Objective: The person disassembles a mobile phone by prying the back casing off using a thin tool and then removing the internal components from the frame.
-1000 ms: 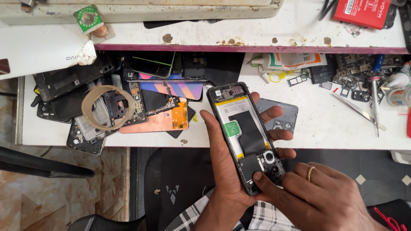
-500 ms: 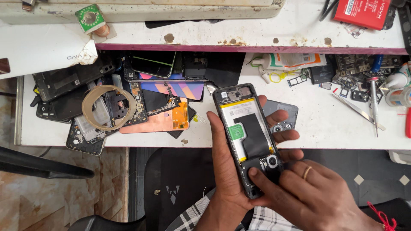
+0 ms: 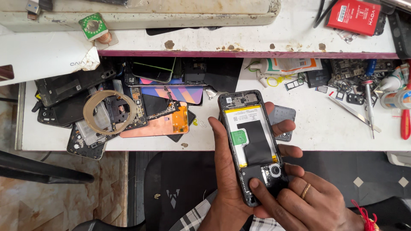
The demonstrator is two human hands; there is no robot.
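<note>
My left hand (image 3: 231, 179) grips an opened black smartphone (image 3: 252, 143) from below, thumb along its left side and fingers wrapped round its right side. The phone's back cover is off, showing a white battery with a black strip and a green sticker. My right hand (image 3: 306, 205), with a ring on one finger, presses its fingertips on the lower end of the phone beside the round camera part. The phone is held over the front edge of the white workbench (image 3: 325, 128).
A pile of phone frames, back covers and screens (image 3: 128, 107) lies at the left with a tape ring (image 3: 109, 112). Tweezers (image 3: 353, 113), a screwdriver (image 3: 369, 107) and small parts sit at the right. A red box (image 3: 353, 16) rests on the upper shelf.
The phone and both hands have shifted slightly, and my right fingers have moved along the phone's lower end. The bench items are unchanged.
</note>
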